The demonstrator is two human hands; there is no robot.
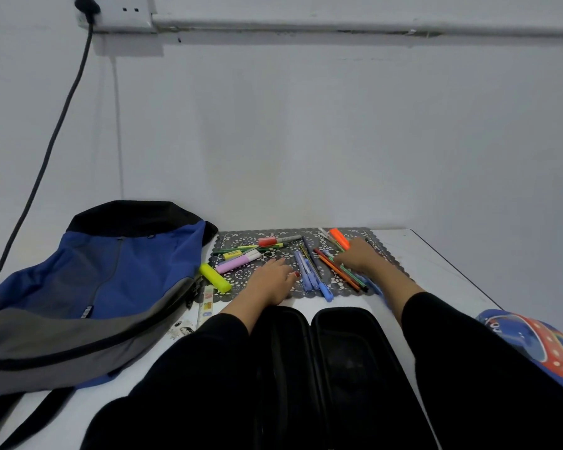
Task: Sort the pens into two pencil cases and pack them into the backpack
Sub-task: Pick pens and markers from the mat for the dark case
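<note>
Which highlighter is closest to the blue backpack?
The yellow highlighter, at the mat's left edge beside the backpack. The pink highlighter lies further onto the mat, and the orange highlighter is over by the right hand.

A plain pale grey wall rises just beyond the fingers, a white socket box and a long trunking strip run high above them, a dark cable hangs down well to their left, and a white table lies under them.

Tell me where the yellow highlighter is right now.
Head view: the yellow highlighter lies at the left edge of the black mat, between the blue backpack and the left hand, just beyond a ruler.
</note>
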